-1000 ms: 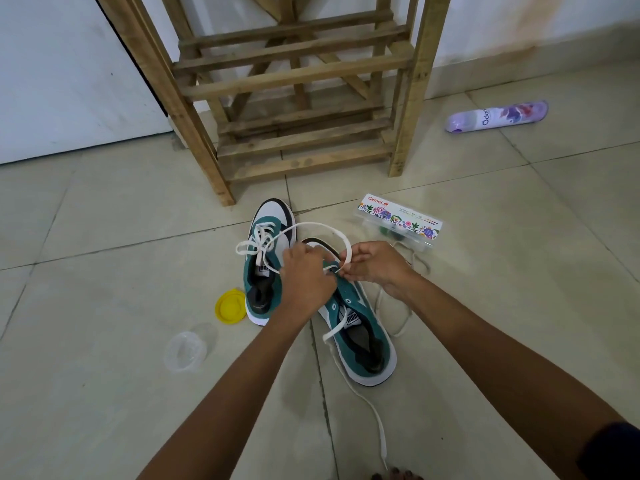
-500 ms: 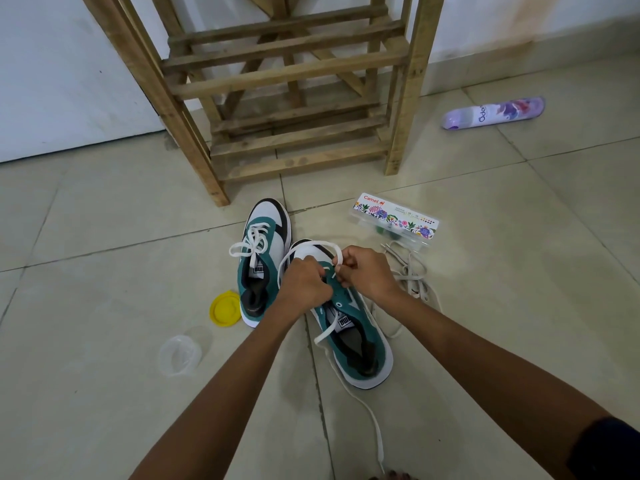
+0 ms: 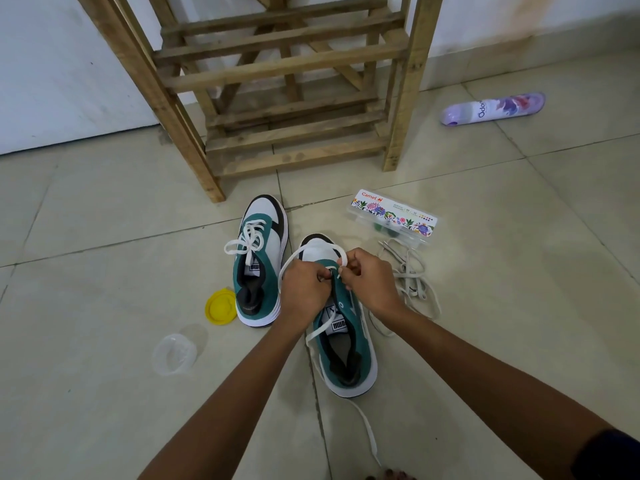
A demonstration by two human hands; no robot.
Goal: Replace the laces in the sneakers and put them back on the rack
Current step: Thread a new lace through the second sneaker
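Note:
Two green-and-white sneakers stand on the tiled floor before a wooden rack [image 3: 277, 84]. The left sneaker [image 3: 260, 271] carries a tied white bow. Over the right sneaker [image 3: 346, 355], my left hand [image 3: 304, 292] and my right hand [image 3: 370, 282] both pinch its white lace [image 3: 294, 259], which arcs in a loop over the toe. One loose end of that lace trails back across the floor toward my foot. A pile of old greyish laces [image 3: 412, 275] lies just right of my right hand.
A paint box labelled Camel [image 3: 393, 216] lies right of the shoes. A yellow lid [image 3: 221, 305] and a clear plastic cup [image 3: 175, 354] sit to the left. A purple spray can [image 3: 491, 108] lies at the far right near the wall.
The lace loop over the toe has shrunk and dropped as my hands drew closer to the right sneaker. The camera has moved slightly nearer.

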